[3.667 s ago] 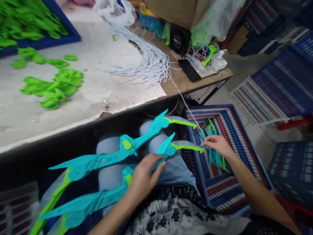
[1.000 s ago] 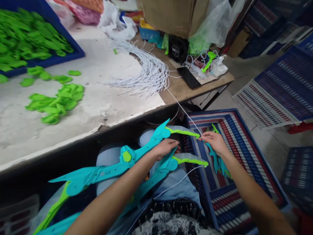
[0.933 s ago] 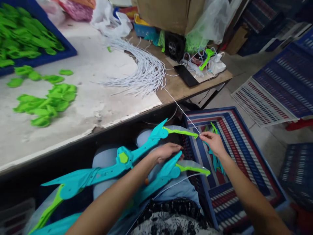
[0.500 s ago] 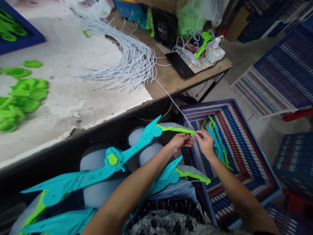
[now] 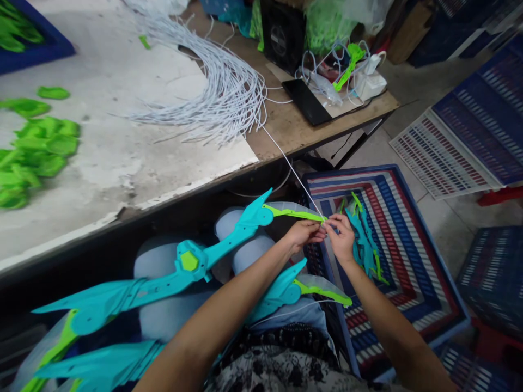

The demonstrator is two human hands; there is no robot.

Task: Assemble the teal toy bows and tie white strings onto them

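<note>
A turquoise toy bow (image 5: 192, 260) with lime green tips lies across my knees. My left hand (image 5: 304, 235) is closed on its green far tip, fingers pinched underneath. Against that same tip, my right hand (image 5: 340, 235) pinches a white cord (image 5: 292, 170), which stretches up to the table edge. The fingertips of both hands nearly meet, so the exact spot where cord and tip join is hidden. A second toy bow (image 5: 281, 294) rests on my lap below my left forearm, with a white cord at its green tip.
A thick bundle of white cords (image 5: 229, 87) lies on the table (image 5: 163, 163), with green plastic parts (image 5: 44, 144) at left. A phone (image 5: 306, 102) and a fan (image 5: 281, 35) are at the back. On my right stands a striped plastic crate (image 5: 408, 234) holding more bows (image 5: 365, 237).
My right hand has shifted slightly left and its fingers have closed in nearer the bow's tip. The table shifts a little in view as my head moves.
</note>
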